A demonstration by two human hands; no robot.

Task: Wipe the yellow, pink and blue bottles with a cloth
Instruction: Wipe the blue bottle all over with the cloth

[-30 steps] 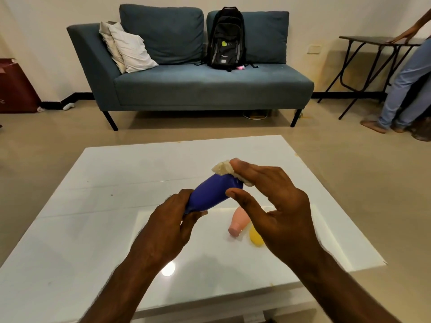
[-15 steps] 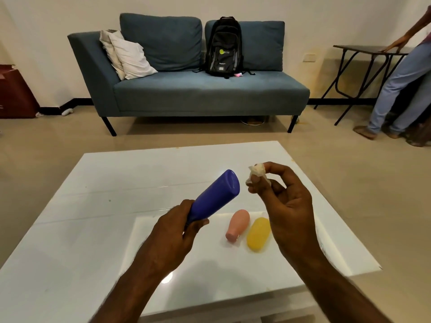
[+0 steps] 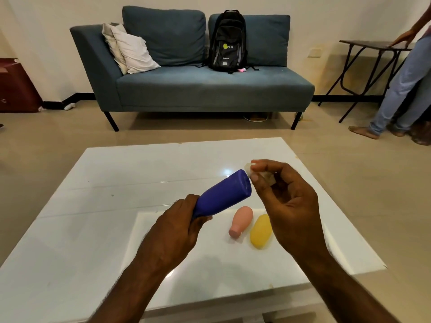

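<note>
Since half a second ago we have brought our right hand [image 3: 288, 203] back in, so the small crumpled pale cloth [image 3: 256, 171] pinched between its thumb and fingertips now touches the flat base of the glossy blue plastic bottle [image 3: 224, 194] — earlier there was a gap between them. Our left hand [image 3: 179, 231] is closed around the narrow cap end of the blue bottle, holding it tilted above the white glossy low table [image 3: 93, 229], base pointing up and away from us. The cloth is mostly hidden inside the right fingers. The rounded pink plastic bottle [image 3: 241, 221] and the oval translucent yellow bottle [image 3: 260, 231] lie on their sides on the tabletop, just beside each other, below the right hand — the yellow one partly covered by it. Beyond the table stands a blue-grey fabric sofa [image 3: 210, 89].
</note>
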